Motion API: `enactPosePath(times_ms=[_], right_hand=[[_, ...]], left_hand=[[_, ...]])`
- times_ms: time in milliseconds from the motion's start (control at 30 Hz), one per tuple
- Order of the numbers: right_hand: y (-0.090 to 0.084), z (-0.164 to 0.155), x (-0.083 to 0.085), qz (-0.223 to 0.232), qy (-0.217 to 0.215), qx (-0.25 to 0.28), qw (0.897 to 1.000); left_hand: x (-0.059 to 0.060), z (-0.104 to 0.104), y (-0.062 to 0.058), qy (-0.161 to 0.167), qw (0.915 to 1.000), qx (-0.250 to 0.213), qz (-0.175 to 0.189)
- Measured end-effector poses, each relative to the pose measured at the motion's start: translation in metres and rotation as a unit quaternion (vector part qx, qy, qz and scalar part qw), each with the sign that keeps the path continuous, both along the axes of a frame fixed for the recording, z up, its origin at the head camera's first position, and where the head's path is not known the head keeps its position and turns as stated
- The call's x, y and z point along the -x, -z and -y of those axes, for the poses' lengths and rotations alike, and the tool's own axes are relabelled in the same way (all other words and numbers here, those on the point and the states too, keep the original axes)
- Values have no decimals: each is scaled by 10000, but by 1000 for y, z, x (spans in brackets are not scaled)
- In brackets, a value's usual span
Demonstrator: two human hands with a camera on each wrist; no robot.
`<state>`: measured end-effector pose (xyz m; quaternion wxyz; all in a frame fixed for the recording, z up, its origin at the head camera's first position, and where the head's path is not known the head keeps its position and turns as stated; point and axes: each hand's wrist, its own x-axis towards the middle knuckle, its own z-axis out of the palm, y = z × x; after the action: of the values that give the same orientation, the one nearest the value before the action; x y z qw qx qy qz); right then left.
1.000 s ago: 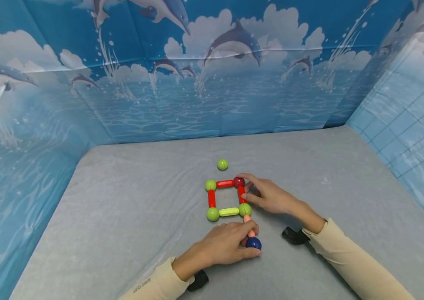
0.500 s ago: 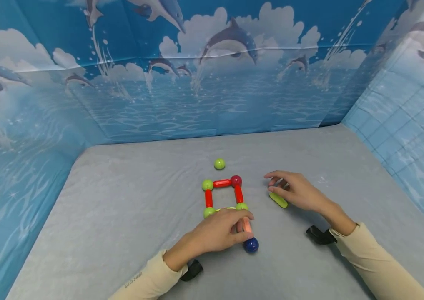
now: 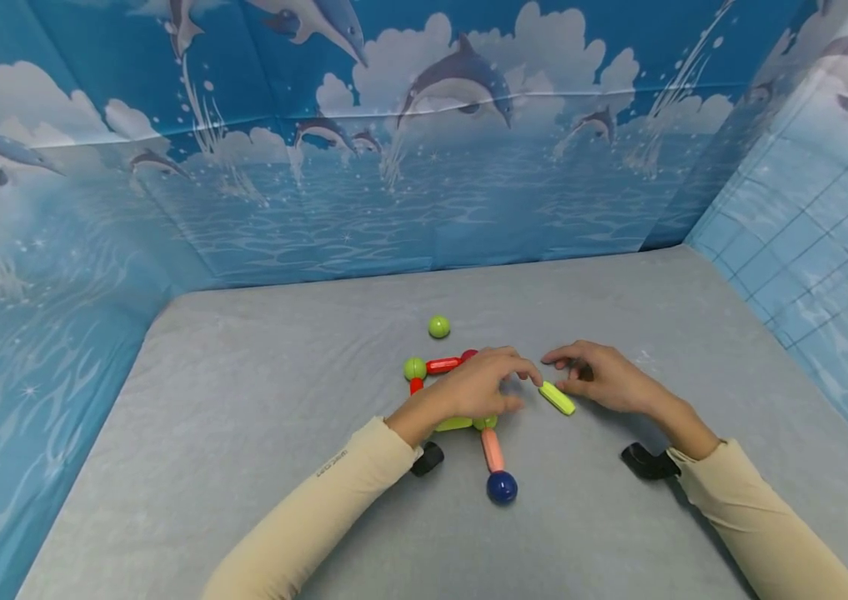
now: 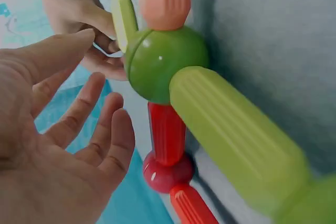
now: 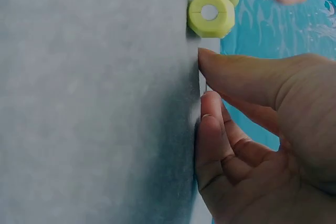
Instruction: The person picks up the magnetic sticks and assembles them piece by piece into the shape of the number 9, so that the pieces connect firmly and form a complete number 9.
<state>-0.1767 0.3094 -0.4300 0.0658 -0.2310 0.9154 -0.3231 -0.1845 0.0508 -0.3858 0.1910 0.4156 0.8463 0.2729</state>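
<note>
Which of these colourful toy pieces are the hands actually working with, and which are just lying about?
In hand:
- square frame of red and green plastic sticks joined by balls, under the left hand
- loose lime-green plastic stick, beside the right hand
- peach stick with dark blue ball, attached to the frame

Lying about:
- single green plastic ball
- grey table cover

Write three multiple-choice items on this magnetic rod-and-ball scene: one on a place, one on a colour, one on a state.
1. Where does the loose green ball lie?
A. beyond the square frame
B. in the right hand
C. on the blue ball

2. What colour is the ball ending the pink rod?
A. green
B. dark blue
C. red

3. How is the left hand?
A. gripping the pink rod
B. fingers relaxed above the frame
C. out of view

Answers: 1 A, it sits alone, farther away; 2 B, the blue ball caps it; 3 B, the left wrist view shows loose fingers holding nothing.
</note>
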Motion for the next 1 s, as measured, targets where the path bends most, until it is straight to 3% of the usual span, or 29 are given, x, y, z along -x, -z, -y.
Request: enactPosePath(times_ms=[200, 433, 700, 867, 1000], right_hand=[[-2, 0, -1, 81, -90, 62, 9999], [-1, 0, 0, 40, -73, -13, 10000], [-1, 0, -2, 183, -35, 72, 9998], [-2, 1, -2, 131, 15, -10, 9999], [-3, 2, -2, 121, 15, -41, 9999]], left_hand=[[13, -22, 5, 270, 9993, 254, 84], [18, -38, 13, 280, 9983, 481, 158], [14, -44, 21, 135, 9988, 462, -67], [9, -41, 19, -4, 9979, 625, -160], [5, -30, 14, -151, 9987, 446, -214]])
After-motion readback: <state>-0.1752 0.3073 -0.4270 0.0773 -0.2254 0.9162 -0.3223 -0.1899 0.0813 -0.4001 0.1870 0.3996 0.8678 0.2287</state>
